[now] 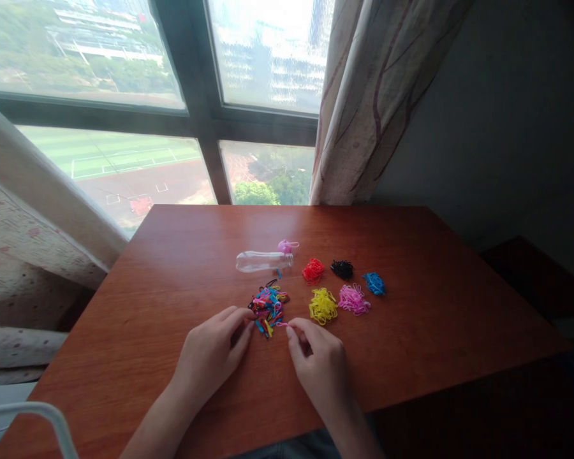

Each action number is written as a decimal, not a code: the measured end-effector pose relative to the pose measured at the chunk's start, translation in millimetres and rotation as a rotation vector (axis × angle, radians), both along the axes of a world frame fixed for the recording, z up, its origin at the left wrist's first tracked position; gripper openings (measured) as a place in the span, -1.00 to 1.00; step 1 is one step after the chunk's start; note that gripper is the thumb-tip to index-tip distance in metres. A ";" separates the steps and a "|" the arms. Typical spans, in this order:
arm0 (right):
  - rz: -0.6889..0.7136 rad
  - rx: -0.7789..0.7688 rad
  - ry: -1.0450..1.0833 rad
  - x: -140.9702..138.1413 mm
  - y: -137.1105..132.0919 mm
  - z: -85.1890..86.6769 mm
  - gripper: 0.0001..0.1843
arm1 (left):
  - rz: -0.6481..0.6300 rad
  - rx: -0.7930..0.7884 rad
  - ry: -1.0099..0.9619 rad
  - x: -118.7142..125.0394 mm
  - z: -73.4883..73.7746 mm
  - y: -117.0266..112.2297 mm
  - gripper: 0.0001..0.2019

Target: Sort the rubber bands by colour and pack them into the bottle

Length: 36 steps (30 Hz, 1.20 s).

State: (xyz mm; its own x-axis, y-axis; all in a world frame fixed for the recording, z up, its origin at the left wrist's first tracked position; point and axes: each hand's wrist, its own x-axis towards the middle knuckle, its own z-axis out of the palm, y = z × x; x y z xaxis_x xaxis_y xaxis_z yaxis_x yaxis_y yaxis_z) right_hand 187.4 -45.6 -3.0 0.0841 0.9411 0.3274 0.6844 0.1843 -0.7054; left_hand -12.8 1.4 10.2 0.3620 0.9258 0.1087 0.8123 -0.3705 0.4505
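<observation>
A mixed pile of small coloured rubber bands (269, 305) lies on the table before me. My left hand (214, 347) touches the pile's left edge, thumb and fingertips drawn together; what they hold, if anything, is too small to make out. Between the thumb and forefinger of my right hand (319, 357) is a pink rubber band (281, 324), at the pile's lower right. Sorted heaps sit to the right: red bands (312, 271), black bands (342, 269), blue bands (374, 283), yellow bands (323, 306) and pink bands (354, 299).
Behind the mixed pile a clear plastic bottle (261, 261) lies on its side, with a pink cap (286, 246) beyond its neck. The brown wooden table (435, 312) meets a window at the back. Curtains (363, 95) hang on both sides; a white curved frame (43, 411) stands lower left.
</observation>
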 end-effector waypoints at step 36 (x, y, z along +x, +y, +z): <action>-0.426 -0.036 -0.270 134.5 10.2 -16.6 -0.61 | 0.016 -0.007 0.015 -1.5 -3.2 -0.4 -0.78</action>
